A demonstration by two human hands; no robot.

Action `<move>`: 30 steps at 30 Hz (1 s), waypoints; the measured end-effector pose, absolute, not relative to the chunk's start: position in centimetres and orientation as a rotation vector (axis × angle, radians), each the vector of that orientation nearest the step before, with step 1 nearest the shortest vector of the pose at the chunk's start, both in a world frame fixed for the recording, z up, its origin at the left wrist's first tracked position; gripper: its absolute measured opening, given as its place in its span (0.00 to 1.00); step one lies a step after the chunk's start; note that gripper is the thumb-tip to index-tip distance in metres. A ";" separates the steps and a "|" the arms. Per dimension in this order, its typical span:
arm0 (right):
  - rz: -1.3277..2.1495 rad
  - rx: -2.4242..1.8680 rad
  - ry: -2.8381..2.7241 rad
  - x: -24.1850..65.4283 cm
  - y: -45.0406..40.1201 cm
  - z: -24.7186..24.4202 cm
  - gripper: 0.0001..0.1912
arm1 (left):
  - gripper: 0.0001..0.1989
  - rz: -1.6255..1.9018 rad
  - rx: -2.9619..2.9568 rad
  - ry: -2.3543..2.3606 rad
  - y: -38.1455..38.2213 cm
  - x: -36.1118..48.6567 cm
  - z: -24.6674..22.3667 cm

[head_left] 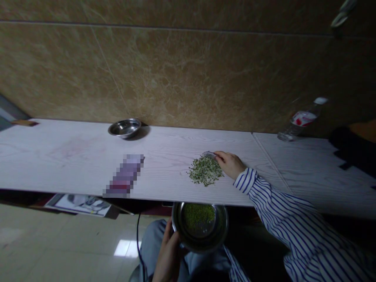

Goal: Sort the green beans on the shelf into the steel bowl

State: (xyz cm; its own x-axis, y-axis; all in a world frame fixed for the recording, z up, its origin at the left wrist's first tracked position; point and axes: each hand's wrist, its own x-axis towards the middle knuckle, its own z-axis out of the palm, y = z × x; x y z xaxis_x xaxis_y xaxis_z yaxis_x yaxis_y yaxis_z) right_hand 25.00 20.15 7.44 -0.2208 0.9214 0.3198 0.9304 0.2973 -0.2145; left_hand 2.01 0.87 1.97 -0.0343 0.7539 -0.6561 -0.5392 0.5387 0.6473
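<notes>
Far left on the white table (164, 156), a metal dish (125, 128) sits near the wall, with a pixelated purple strip (125, 176) nearer the front edge, slanting from lower left to upper right. Below that edge, over the lap, the left hand (170, 244) curls partly closed on the left rim of a bowl (222, 233), thumb at the side. The bowl is round, shiny steel, its mouth facing up; small green beans (199, 214) cover the far part of its floor. On the table beyond lies a loose heap (205, 171) of green beans, white showing between. The right hand (230, 163), fingers nearly closed, pinches a thin clear piece (208, 154) at the heap's far edge, pointing left, long axis roughly sideways. Farther right stands a bottle (301, 119).
</notes>
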 end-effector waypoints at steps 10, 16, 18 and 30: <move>0.090 -1.458 -2.258 23.3 18.3 7.7 0.15 | 0.37 1.075 0.197 1.178 1.1 1.6 1.2; 0.114 -1.382 -2.305 22.8 17.6 7.4 0.15 | 0.36 1.084 0.214 1.178 1.2 1.7 1.5; 0.122 -1.368 -2.323 22.7 17.3 7.3 0.15 | 0.35 1.088 0.213 1.190 1.2 1.8 1.7; 0.147 -1.326 -2.405 22.0 15.1 7.6 0.14 | 0.32 1.062 0.224 1.164 1.3 2.0 1.8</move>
State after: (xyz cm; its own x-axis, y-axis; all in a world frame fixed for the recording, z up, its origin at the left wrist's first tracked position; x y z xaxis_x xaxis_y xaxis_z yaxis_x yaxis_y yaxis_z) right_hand 22.01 15.12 7.58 -0.4769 0.8317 0.2844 0.7908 0.5473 -0.2742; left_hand 2.03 1.31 1.83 -0.0006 0.7723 -0.6353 -0.5623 0.5251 0.6389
